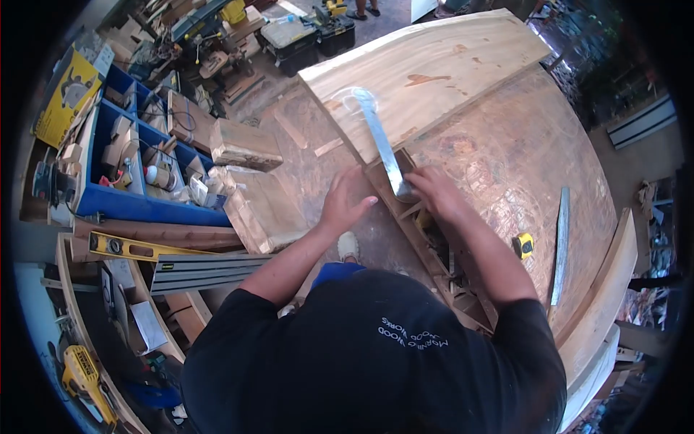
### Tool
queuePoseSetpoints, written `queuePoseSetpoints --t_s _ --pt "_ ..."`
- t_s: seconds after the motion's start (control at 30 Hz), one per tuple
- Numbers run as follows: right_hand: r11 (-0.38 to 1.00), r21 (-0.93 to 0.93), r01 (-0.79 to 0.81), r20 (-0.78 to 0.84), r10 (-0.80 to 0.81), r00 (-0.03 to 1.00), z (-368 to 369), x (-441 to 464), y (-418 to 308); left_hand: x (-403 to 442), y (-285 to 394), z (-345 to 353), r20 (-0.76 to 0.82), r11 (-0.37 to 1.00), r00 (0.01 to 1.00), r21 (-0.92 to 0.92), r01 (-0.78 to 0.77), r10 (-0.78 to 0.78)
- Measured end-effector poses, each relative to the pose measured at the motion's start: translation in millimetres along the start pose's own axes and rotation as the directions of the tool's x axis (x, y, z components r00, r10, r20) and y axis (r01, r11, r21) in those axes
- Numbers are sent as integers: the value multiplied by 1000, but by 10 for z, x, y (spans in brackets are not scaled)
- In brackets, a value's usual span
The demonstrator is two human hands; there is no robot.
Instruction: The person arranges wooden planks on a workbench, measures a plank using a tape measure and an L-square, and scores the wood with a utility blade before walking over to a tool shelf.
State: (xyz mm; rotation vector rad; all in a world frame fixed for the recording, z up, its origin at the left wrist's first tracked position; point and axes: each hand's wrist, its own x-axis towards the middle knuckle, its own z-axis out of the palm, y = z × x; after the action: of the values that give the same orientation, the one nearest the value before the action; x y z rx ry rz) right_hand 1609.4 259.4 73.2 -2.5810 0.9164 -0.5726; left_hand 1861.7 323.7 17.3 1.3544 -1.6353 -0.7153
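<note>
A flat, shiny metal strip (380,137) lies across a thick wooden slab (434,72), its near end reaching past the slab's edge. My right hand (434,192) has its fingers curled at that near end. On the other side, my left hand (345,202) is by the slab's near corner, thumb spread from the fingers and nothing held in it. Faint pale loop marks show on the wood around the strip's far end. Beneath my right hand is an open wooden compartment (426,242) in the workbench (491,166), with small items inside that I cannot make out.
A yellow tape measure (523,246) and a long metal bar (560,246) rest on the workbench at right. To the left stand wood blocks (246,145), a blue divided box (144,206) with supplies and a yellow level (130,247). Another person's feet (363,13) show at the top.
</note>
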Motion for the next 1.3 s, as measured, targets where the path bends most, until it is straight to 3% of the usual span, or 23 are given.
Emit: queuePoseSetpoints --t_s 0.1,0.27,0.47,0.53,0.7,0.77,0.87,1.3 --pt "994 -70 84 170 -71 983 120 513 264 108 -167 -40 -52 1000 999 10 16 -15" --pt "979 -110 173 241 -142 960 164 795 485 321 -115 98 -67 985 997 168 39 -28" --pt "943 -87 322 178 -304 936 169 870 600 464 10 327 -94 945 987 288 152 -130" --pt "966 -66 250 179 -235 955 216 909 627 498 -2 351 -118 925 985 345 160 -126" --pt "941 -7 337 122 -334 935 244 938 781 548 28 399 -155 873 977 444 199 -144" --pt "958 13 285 180 -283 942 201 868 746 496 76 419 -137 858 986 490 155 -99" --pt "947 -15 322 143 -316 938 235 752 807 441 137 449 -95 839 991 529 126 -89" --pt "940 -19 341 126 -336 933 256 823 847 629 199 416 -121 761 981 618 196 -155"
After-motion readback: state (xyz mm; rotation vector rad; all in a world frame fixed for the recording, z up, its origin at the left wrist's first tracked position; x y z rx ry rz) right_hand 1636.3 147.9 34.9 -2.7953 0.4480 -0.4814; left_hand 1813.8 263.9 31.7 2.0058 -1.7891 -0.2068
